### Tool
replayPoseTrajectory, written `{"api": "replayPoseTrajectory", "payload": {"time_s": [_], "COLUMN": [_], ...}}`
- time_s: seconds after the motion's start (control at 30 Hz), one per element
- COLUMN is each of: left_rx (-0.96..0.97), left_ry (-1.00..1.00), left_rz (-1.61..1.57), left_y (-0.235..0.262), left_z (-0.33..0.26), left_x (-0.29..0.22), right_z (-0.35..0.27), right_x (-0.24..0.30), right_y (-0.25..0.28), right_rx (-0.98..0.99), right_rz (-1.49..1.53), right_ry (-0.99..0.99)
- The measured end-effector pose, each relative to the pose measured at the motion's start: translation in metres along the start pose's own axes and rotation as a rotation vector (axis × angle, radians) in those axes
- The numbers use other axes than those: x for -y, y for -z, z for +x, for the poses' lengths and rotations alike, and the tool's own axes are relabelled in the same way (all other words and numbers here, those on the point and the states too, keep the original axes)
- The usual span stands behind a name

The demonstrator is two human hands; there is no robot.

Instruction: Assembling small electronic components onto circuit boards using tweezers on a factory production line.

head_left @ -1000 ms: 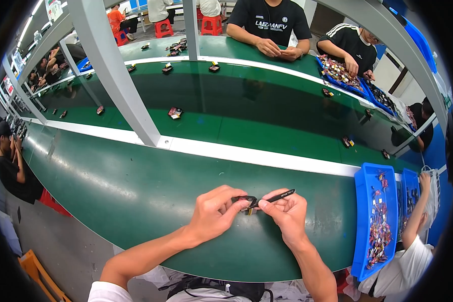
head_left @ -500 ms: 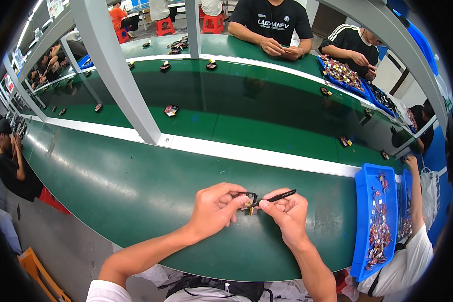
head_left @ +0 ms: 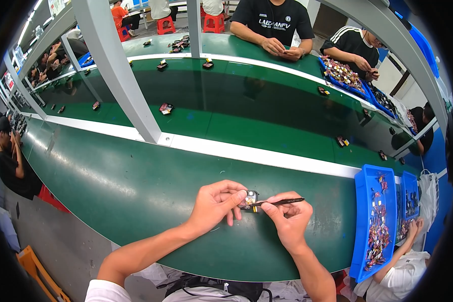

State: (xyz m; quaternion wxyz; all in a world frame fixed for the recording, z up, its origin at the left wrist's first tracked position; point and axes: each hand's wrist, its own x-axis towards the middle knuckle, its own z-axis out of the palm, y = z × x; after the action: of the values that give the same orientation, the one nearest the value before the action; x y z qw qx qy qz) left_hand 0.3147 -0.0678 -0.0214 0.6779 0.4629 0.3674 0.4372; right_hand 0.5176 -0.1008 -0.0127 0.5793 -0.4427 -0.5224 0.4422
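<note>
Green work surface [head_left: 136,186], glossy, curved by the lens; both hands held just above it near the front edge.

Left hand [head_left: 214,204]: fingers closed around a small dark component [head_left: 248,199] with a pale face, pinched between thumb and fingertips.

Right hand [head_left: 287,219]: thumb and forefinger clamped on a thin black tool [head_left: 279,202], tweezers or a stylus, cannot tell which; tip laid against the component, shaft running out to the right of the pinch.

Right of the grip, well apart: blue bin [head_left: 362,221] with mixed small parts, a second blue bin [head_left: 410,194] just past it, another person's hand at its lower edge.

Beyond the grip: white strip [head_left: 267,157] along the bench, then a darker green belt [head_left: 246,105] carrying scattered small parts; grey post [head_left: 121,75] rising to the left.

Far side: seated people in dark shirts, hands on the bench.
</note>
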Motion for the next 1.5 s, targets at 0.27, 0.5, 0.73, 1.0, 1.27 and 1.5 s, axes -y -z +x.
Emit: {"api": "replayPoseTrajectory", "payload": {"time_s": [0.27, 0.5, 0.73, 1.0, 1.27, 1.5], "left_rx": [0.022, 0.003, -0.039, -0.043, -0.052, -0.059], "left_ry": [0.016, 0.017, -0.067, -0.045, -0.059, -0.047], "left_rz": [-0.053, -0.042, 0.008, 0.018, 0.053, 0.057], "left_y": [0.0, -0.0013, -0.0078, -0.0037, -0.0038, -0.0024], "left_z": [0.0013, -0.0007, -0.0047, -0.0036, -0.0018, -0.0026], "left_x": [0.0019, 0.0003, -0.0043, -0.0021, -0.005, -0.0021], "right_z": [-0.0027, -0.0024, -0.0025, -0.0004, 0.0, 0.0031], "right_x": [-0.0055, -0.0051, -0.004, 0.0002, 0.0023, 0.0002], "right_y": [-0.0049, -0.0059, -0.0061, -0.0045, -0.0044, -0.0066], "right_rx": [-0.071, -0.061, -0.07, -0.019, 0.023, 0.066], "right_rz": [-0.233, -0.279, -0.312, -0.337, -0.329, -0.386], "right_ry": [0.25, 0.293, 0.314, 0.316, 0.3, 0.388]}}
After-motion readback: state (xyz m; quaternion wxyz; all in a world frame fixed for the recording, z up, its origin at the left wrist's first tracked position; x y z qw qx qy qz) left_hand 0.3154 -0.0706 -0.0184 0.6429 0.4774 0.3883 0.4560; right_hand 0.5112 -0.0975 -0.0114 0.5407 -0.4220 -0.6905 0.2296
